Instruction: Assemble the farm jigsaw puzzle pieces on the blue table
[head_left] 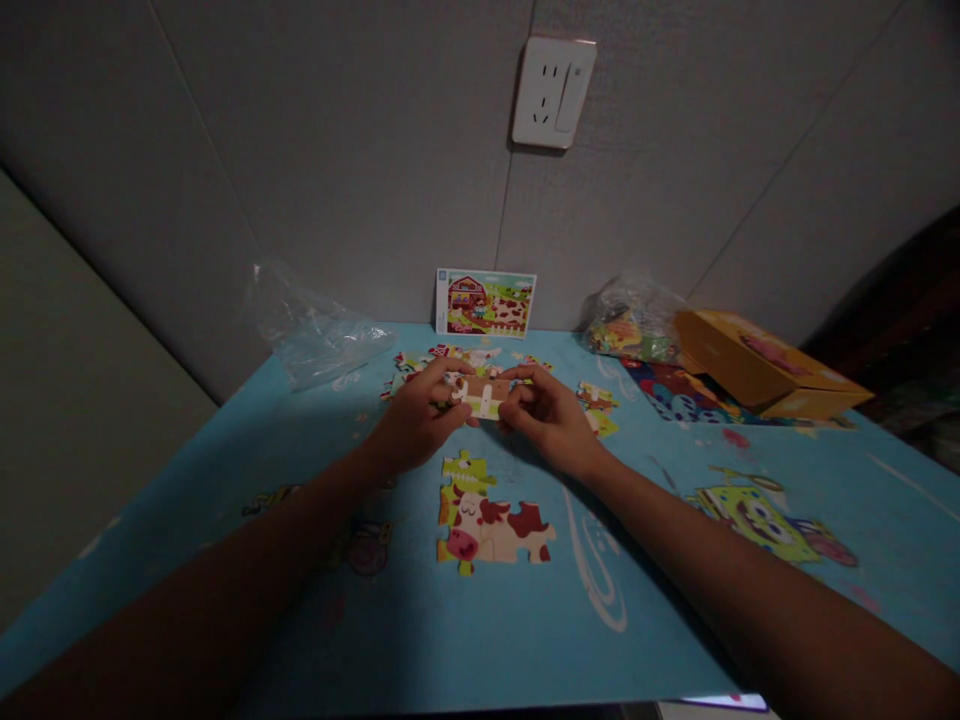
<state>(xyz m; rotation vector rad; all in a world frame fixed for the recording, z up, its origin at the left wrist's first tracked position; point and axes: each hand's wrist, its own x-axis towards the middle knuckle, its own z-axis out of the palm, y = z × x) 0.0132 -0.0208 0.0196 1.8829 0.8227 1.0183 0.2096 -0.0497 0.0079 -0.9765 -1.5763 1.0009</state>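
Both hands meet over the middle of the table, holding fence puzzle pieces (pixel 486 397) printed with a white fence, brown ground and green grass. My left hand (pixel 421 415) pinches the left edge, and my right hand (pixel 551 418) grips the right edge with curled fingers. Whether it is one piece or joined ones is hard to make out. Nearer to me lies a joined cow section (pixel 491 530) with a jagged outline. Loose puzzle pieces (pixel 457 352) are heaped behind the hands, partly hidden by them. More pieces (pixel 598 400) lie right of my right hand.
A farm picture card (pixel 487 303) leans on the wall at the back. To its left slumps a clear plastic bag (pixel 322 335); to its right sits a bag with colourful pieces (pixel 626 330). A yellow box (pixel 772 365) rests on a dark printed sheet (pixel 675 392).
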